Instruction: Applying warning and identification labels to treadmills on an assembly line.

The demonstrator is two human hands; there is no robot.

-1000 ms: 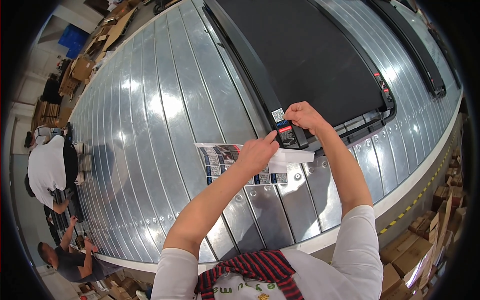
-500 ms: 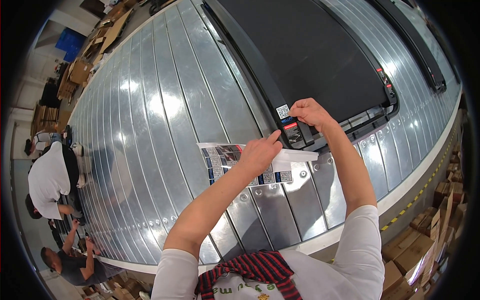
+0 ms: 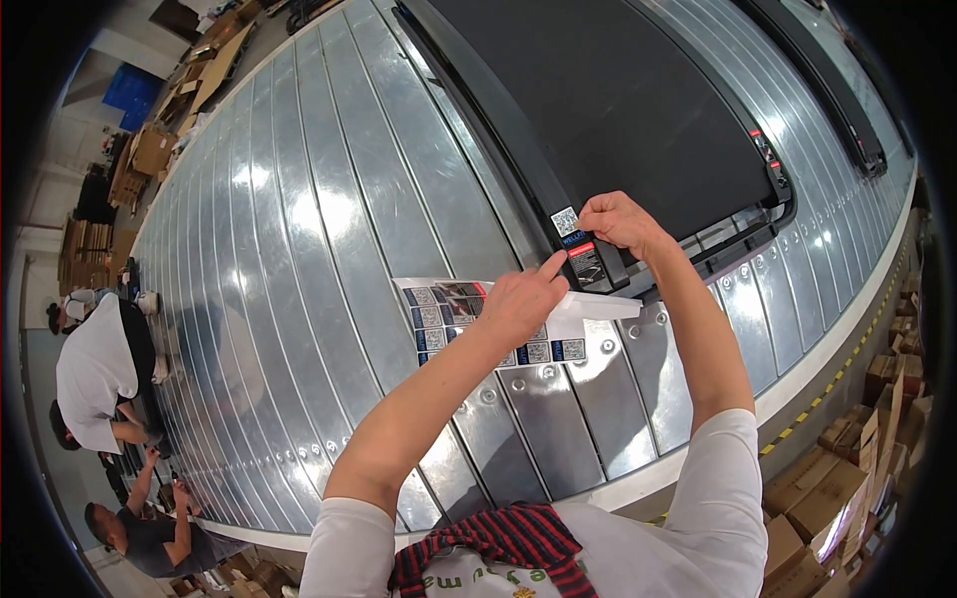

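Observation:
A flat black walking pad (image 3: 618, 110) lies on the metal table ahead of me. At its near left corner a small black-and-white code sticker (image 3: 565, 220) with a dark blue lower part lies against the side rail (image 3: 510, 159). My right hand (image 3: 620, 221) pinches this sticker's right edge between thumb and fingertips. Below it on the rail is a black label with a red band (image 3: 586, 267). My left hand (image 3: 523, 304) holds a sheet of stickers (image 3: 427, 317), its white backing partly curled. The left index finger reaches out to the code sticker's lower edge.
The table (image 3: 329, 209) has a ribbed, shiny metal top. Another black pad (image 3: 817, 75) lies farther right. At the left, a person in white (image 3: 95, 374) and a person in dark clothes (image 3: 155, 538) work along the edge. Cardboard boxes (image 3: 812, 488) are piled at the lower right.
My left hand has shifted slightly up and right, its index finger now closer to the sticker's lower edge. The right hand keeps its pinch. The person in white has leaned slightly.

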